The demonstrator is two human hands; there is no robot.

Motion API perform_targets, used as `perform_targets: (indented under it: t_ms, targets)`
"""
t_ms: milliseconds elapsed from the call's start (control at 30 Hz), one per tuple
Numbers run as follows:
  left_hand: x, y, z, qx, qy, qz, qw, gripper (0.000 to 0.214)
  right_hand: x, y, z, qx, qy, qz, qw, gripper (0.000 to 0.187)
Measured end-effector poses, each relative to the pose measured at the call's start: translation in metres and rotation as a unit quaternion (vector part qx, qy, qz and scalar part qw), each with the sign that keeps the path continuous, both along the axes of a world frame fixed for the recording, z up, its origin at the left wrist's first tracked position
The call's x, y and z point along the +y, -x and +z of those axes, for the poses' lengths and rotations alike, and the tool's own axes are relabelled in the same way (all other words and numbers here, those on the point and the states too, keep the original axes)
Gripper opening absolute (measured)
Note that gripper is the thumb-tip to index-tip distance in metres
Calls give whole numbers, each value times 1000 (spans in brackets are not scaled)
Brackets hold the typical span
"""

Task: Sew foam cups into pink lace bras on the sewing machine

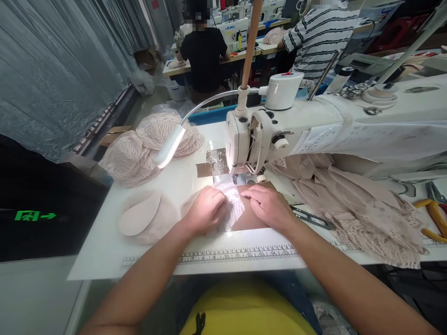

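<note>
A pale lace piece (235, 210) is lit up under the head of a sewing machine (244, 139).
The lace piece is thin and whitish pink, with a fine pattern and a slanted edge, and it is laid on the desk (98, 251) between the left hand (208, 209) and the right hand (269, 204). The left grip is curled at the lace's left side, but whether cloth is pinched cannot be told. The right grip is bent over a brown patch (253, 221) beside the lace; whether anything is pinched cannot be told either. Past the desk, a white bucket (176, 91) and a cardboard box (145, 56) can be seen; their insides cannot be made out.
</note>
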State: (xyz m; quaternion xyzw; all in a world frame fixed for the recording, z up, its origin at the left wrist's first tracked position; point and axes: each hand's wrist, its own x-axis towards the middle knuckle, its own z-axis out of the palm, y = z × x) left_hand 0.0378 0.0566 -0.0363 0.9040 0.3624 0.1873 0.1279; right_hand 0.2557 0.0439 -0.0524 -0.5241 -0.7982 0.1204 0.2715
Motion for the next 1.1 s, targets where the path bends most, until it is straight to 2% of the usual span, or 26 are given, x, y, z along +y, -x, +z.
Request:
perform_targets:
  t_ms: [133, 267, 500, 633, 733, 867, 1100]
  targets:
    - [-4, -3, 4, 36, -27, -11, 999, 15, 0, 0, 0, 17, 5, 25, 1000, 35]
    - [-7, -8, 2, 84, -27, 5, 996, 22, -3, -1, 8, 8, 35, 8, 999, 36]
    - [-4, 0, -2, 10, 23, 1, 1000, 13, -16, -5, 22, -43, 58, 35, 997, 35]
    - [-4, 1, 0, 8, 28, -3, 1000, 12, -30, 0, 13, -106, 23, 78, 991, 32]
    - [-7, 0, 0, 39, -8, -17, 999, 17, -41, 2, 2, -161, -24, 76, 984, 33]
    - [-11, -3, -6, 96, -64, -68, 991, 24, -47, 1, -5, -153, -61, 75, 984, 34]
    - [-11, -5, -11, 149, -92, -81, 981, 36, -46, 0, -5, -135, -63, 78, 986, 34]
